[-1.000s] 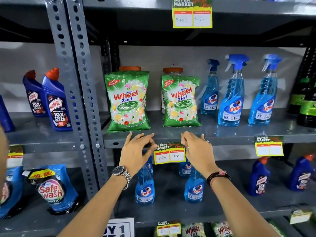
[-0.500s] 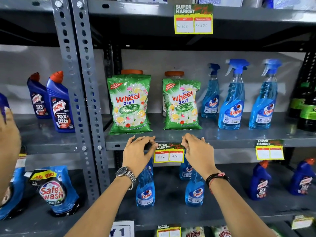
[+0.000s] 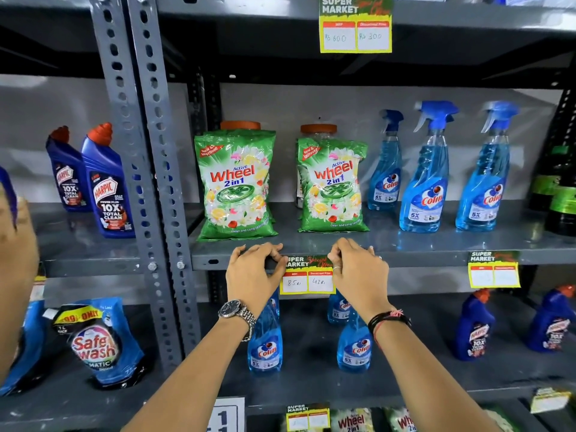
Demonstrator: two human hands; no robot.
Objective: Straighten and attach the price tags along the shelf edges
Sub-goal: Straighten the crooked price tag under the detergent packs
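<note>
A yellow and green price tag (image 3: 307,277) marked 85 and 43 hangs on the front edge of the middle shelf (image 3: 420,254), below two green Wheel detergent bags (image 3: 237,185). My left hand (image 3: 254,274) pinches the tag's top left corner against the shelf edge. My right hand (image 3: 355,271) pinches its top right corner the same way. The tag sits nearly level. More tags hang on the upper shelf edge (image 3: 355,26), on the middle shelf at the right (image 3: 494,269) and on the lower shelf edge (image 3: 307,416).
Blue Colin spray bottles (image 3: 427,173) stand right of the bags, and more below my hands (image 3: 265,344). Harpic bottles (image 3: 107,185) stand left of the grey perforated uprights (image 3: 149,169). A Safewash pouch (image 3: 99,344) leans at lower left. Another person's blurred hand (image 3: 15,251) shows at the left edge.
The tag went from tilted to nearly level. Both my hands closed in on its top corners, fingers curling against the shelf edge. The view moved closer.
</note>
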